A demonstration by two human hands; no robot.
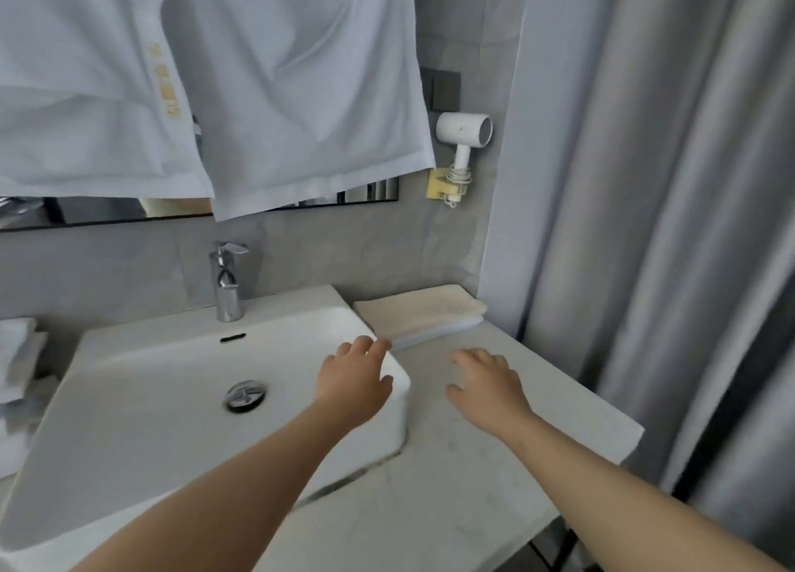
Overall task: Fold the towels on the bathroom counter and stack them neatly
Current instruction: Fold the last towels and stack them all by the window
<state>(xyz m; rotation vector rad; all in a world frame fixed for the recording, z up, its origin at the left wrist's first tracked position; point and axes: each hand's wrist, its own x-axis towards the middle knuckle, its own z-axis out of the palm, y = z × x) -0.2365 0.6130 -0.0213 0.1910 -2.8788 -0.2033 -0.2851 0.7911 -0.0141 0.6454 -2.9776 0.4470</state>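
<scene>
A folded cream towel [419,311] lies on a thin pale blue one at the back of the marble counter [451,477], right of the sink. My left hand [355,382] hovers over the sink's right rim, fingers relaxed, its fingertips just short of the towel stack's near corner. My right hand [488,388] is spread above bare counter in front of the stack and holds nothing. More white towels [17,365] are piled at the far left edge, partly cut off.
A white basin [142,382] with a chrome tap [227,281] fills the left. White cloths [258,90] hang over the mirror above. A hair dryer [462,141] sits in a wall holder. A grey curtain [667,227] borders the counter's right side.
</scene>
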